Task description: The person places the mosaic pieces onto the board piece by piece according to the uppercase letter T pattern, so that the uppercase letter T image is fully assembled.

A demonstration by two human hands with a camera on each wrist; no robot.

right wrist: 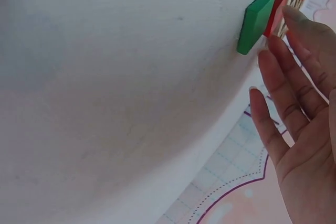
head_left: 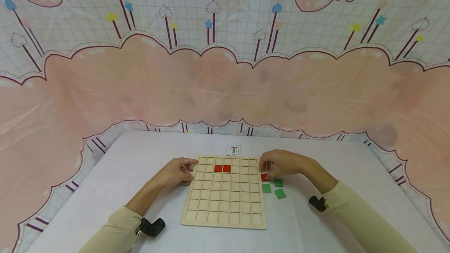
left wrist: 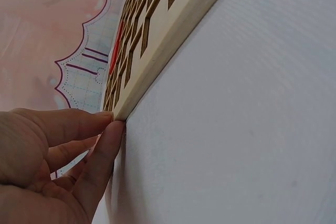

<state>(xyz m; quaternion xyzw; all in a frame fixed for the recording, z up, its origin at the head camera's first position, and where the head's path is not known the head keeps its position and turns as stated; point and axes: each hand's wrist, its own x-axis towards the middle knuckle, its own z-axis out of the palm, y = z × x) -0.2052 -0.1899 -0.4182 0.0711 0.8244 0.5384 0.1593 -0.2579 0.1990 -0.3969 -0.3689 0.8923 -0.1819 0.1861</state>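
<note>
The wooden grid board point(head_left: 224, 206) lies flat before the person, and just beside its right edge three green tiles point(head_left: 280, 193) sit loose, presumably there for easy reach. The left hand point(head_left: 175, 171) touches the board's left edge near the far corner, thumb and forefinger apart along it, probably steadying it; its other fingers are partly hidden. The right hand point(head_left: 281, 162) has its fingers apart over a loose red tile point(head_left: 263, 177), which the thumb partly covers; whether it bears any weight I cannot tell. Two red tiles point(head_left: 218, 168) fill neighbouring cells in the second-farthest row. Beyond the board lies a small card point(head_left: 233, 150), likely set in plain sight; its red-and-green pattern is too small to read fully.
</note>
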